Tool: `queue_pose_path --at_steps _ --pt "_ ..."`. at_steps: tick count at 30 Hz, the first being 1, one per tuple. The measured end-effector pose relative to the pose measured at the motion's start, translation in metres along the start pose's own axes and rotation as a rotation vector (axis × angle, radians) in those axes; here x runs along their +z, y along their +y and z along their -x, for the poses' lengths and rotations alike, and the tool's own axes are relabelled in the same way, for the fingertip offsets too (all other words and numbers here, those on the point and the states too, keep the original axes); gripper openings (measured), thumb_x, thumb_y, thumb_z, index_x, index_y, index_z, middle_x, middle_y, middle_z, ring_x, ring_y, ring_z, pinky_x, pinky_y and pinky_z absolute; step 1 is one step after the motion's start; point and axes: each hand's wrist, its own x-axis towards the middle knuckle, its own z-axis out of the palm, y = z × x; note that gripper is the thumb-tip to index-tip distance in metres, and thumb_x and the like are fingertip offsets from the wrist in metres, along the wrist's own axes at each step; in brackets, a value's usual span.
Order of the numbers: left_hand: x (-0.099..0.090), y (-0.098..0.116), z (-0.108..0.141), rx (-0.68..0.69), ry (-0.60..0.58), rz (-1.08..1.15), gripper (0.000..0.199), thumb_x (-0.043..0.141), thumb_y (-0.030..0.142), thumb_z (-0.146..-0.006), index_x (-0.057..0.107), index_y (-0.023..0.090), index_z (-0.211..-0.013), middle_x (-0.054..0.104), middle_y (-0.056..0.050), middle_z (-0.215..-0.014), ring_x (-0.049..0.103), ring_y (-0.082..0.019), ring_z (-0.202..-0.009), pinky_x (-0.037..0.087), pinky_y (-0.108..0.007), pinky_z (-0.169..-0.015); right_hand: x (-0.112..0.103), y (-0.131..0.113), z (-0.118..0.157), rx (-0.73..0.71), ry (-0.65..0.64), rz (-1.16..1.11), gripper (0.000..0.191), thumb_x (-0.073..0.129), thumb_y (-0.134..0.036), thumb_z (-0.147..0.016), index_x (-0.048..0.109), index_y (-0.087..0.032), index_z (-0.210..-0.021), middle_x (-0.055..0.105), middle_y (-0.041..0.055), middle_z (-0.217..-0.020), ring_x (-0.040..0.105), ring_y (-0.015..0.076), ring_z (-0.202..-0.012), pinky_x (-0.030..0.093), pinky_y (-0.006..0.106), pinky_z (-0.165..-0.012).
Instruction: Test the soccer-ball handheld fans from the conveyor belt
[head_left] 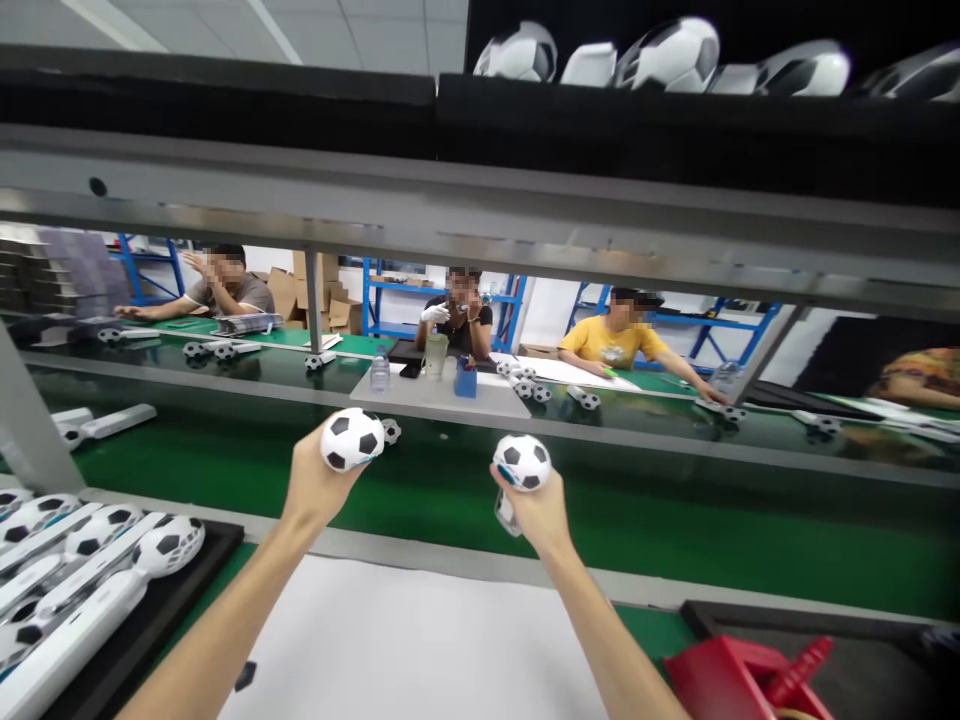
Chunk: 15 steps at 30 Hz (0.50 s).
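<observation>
My left hand [316, 490] is wrapped round a device with a soccer-ball head [352, 440], white with black patches, held over the green conveyor belt [435, 500]. Another small patterned ball [391, 432] shows just behind it. To the right, my right hand [541, 508] grips a second device with a soccer-ball head [523, 462]; a white part of it shows below the fingers. Both ball heads face up towards the camera, and the two hands are well apart. The handles are mostly hidden by my hands.
A black tray [217, 545] of ball-headed devices stands at the left, white paper [420, 640] in front. A red box [731, 680] sits at lower right. A shelf [480, 190] crosses overhead. Across the belt, several people sit at a bench with a bottle [379, 372].
</observation>
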Motion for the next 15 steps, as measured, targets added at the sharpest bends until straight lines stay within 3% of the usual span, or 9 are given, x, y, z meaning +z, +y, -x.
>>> queue_pose_path --at_steps 4,8,12,15 --pt "0.013 -0.038 -0.011 -0.078 -0.084 -0.072 0.047 0.078 0.041 -0.061 0.068 0.01 -0.096 0.072 -0.012 -0.088 0.066 -0.031 -0.088 0.052 -0.036 -0.076 -0.001 0.05 -0.006 0.097 -0.115 0.084 0.029 0.077 -0.037 -0.077 0.068 -0.011 -0.082 0.069 0.0017 -0.071 0.066 0.0175 -0.066 0.055 0.031 -0.064" --pt "0.018 -0.07 -0.015 -0.168 -0.138 -0.124 0.051 0.074 0.05 -0.066 0.066 0.009 -0.096 0.07 -0.011 -0.083 0.065 -0.027 -0.077 0.05 -0.033 -0.067 -0.012 0.084 -0.014 0.114 -0.039 0.183 0.028 0.072 -0.032 -0.085 0.063 -0.012 -0.103 0.067 0.0034 -0.09 0.066 0.0167 -0.079 0.055 0.033 -0.074" --pt "0.021 -0.094 -0.015 -0.17 -0.131 -0.226 0.068 0.067 0.052 -0.073 0.048 0.013 -0.125 0.067 -0.011 -0.106 0.065 -0.025 -0.091 0.049 -0.032 -0.077 -0.021 0.105 -0.018 0.059 0.113 0.323 0.058 0.073 -0.031 -0.082 0.047 -0.014 -0.13 0.061 0.0097 -0.113 0.062 0.0232 -0.098 0.051 0.042 -0.088" --pt "0.019 -0.107 -0.012 -0.181 -0.136 -0.393 0.081 0.07 0.049 -0.069 0.037 0.013 -0.134 0.061 -0.016 -0.115 0.059 -0.031 -0.105 0.046 -0.039 -0.087 -0.023 0.12 -0.017 0.002 0.158 0.445 0.05 0.067 -0.033 -0.087 0.048 -0.015 -0.13 0.055 0.0112 -0.124 0.058 0.0258 -0.107 0.048 0.045 -0.093"
